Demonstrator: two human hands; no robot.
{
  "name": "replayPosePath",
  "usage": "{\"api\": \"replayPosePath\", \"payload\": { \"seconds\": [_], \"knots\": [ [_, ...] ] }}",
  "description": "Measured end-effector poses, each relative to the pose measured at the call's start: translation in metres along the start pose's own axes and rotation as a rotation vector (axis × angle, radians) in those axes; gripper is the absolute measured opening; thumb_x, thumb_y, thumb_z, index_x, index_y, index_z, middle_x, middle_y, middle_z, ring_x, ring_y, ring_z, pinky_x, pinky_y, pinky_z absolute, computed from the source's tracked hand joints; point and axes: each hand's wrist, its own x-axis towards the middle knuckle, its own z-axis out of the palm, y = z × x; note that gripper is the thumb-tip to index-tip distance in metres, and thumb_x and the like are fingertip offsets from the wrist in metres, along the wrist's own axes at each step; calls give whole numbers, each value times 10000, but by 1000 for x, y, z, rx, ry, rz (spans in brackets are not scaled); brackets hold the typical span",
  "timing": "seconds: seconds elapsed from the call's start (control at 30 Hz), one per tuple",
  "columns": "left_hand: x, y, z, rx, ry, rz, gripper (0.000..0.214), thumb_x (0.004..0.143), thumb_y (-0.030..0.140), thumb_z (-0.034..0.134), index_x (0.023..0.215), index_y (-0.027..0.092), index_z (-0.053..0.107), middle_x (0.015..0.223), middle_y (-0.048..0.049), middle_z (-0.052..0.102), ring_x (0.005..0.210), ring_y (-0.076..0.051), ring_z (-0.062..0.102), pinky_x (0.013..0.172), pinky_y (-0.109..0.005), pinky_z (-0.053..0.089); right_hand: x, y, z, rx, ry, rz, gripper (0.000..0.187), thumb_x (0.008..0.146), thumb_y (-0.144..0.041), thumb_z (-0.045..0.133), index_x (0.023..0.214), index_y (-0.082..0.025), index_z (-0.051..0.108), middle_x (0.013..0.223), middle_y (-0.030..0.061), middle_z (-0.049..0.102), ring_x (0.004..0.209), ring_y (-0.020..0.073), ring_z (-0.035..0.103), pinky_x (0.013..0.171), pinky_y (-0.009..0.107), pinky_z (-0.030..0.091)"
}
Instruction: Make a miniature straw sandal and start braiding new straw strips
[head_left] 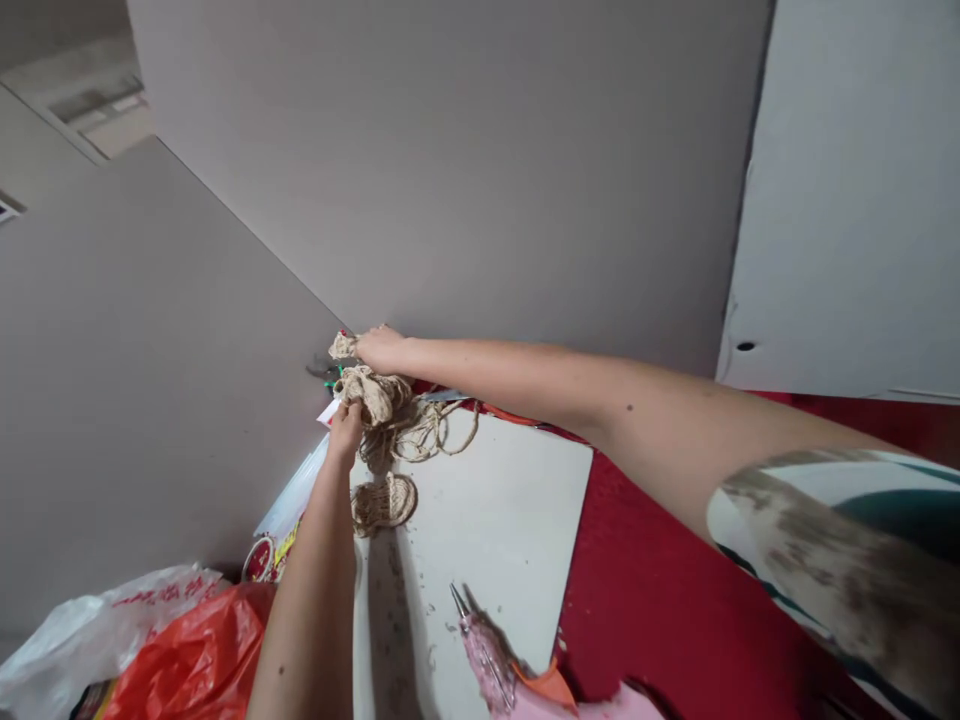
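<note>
Both my hands are at the far corner of the white board, among beige braided rope. My left hand [346,430] is closed on a thick bundle of the rope [379,397], with the thumb pressed on its near side. Just above it, my right hand [382,348] is closed over a smaller knotted rope piece [343,346] that has a red spot on top. Loose rope loops [439,430] trail right from the bundle onto the board. A flat, coiled woven rope piece [384,503] lies nearer to me, beside my left forearm.
The white board [525,500] lies on a red surface [637,590]. A pink glue gun [491,660] with a metal tip rests at the front. Grey panels [465,170] rise behind. Red [199,655] and white plastic bags [97,625] sit at left. A dark tool [324,368] stands in the corner.
</note>
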Motion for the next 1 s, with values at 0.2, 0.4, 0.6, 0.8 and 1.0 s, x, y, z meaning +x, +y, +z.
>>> {"api": "replayPosePath", "payload": {
  "seconds": [0.2,0.4,0.6,0.8,1.0],
  "knots": [
    [1,0,-13,25,-45,-123,360,639,344,675,916,116,647,638,-2,600,533,-116,507,557,-252,416,-36,-12,-24,153,176,-76,362,866,-133,423,1115,-176,682,1146,98,690,1049,220,623,809,297,436],
    [3,15,-20,97,-18,-177,349,524,166,719,863,113,654,581,-12,605,544,-145,546,565,-269,417,-115,-59,-11,183,-105,-372,264,819,-202,510,970,-182,725,955,90,727,830,216,644,679,298,406],
    [-3,18,-19,115,72,-194,156,572,228,713,676,152,626,487,-5,542,569,-185,590,564,-278,435,-145,-81,20,75,-432,-609,290,819,-159,533,1059,-128,692,1047,132,704,851,215,648,610,284,371],
    [6,24,-15,-5,221,-193,173,647,298,675,639,155,578,473,28,480,505,-142,528,510,-254,423,-146,-62,22,244,-224,-660,211,861,-248,518,951,-167,691,927,83,719,715,182,618,552,286,307],
    [26,45,-6,-296,262,-228,130,683,183,650,704,147,527,610,-24,572,558,-115,573,566,-241,497,-142,-19,-4,220,-29,-463,180,867,-240,515,893,-159,674,955,94,714,788,198,636,585,283,332]
  ]
}}
